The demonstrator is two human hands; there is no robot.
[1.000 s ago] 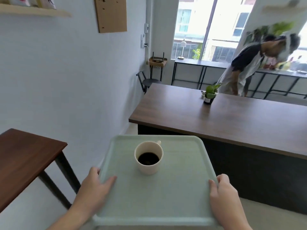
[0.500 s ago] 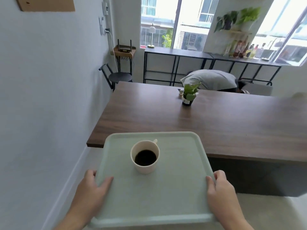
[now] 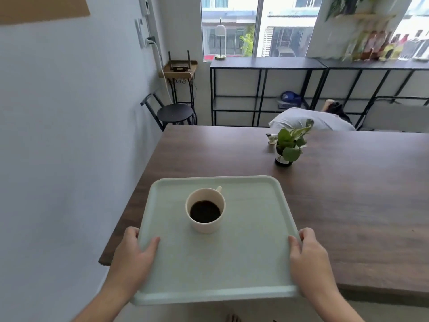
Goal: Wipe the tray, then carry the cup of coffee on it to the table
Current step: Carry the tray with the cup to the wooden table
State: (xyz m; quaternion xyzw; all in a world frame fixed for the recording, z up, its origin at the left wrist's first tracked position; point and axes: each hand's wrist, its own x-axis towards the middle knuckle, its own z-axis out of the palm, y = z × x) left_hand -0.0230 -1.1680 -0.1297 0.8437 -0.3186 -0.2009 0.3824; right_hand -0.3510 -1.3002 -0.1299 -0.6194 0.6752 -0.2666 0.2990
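Pale green tray (image 3: 232, 263), rectangular with rounded corners and a low raised rim; long axis running near to far, far corners over the near left part of the worktop (image 3: 348, 205), near edge overhanging past the worktop's front edge.

Cream cup of coffee (image 3: 205, 210) upright on the tray, far of centre and slightly left; dark liquid well below the lip; handle pointing to the far right. Bare tray surface all round the cup, widest on the near side.

Left hand (image 3: 132, 259) at the tray's left rim, near half: grip pinching the rim, thumb lying on the top face, fingers curled over the edge and under. Right hand (image 3: 311, 261) at the right rim, opposite: same grip, thumb on top, fingers wrapped under the edge.

Worktop: dark wood, left edge running far toward a black chair (image 3: 171, 112), a narrow gap between that edge and the white wall (image 3: 69, 135). Open surface to the right of the tray and beyond it. Small potted plant (image 3: 287, 147) on the far side, well apart from the tray, with a small figurine (image 3: 271, 138) just beside it on the left.

Person bent over (image 3: 311, 120) behind the worktop's far edge.
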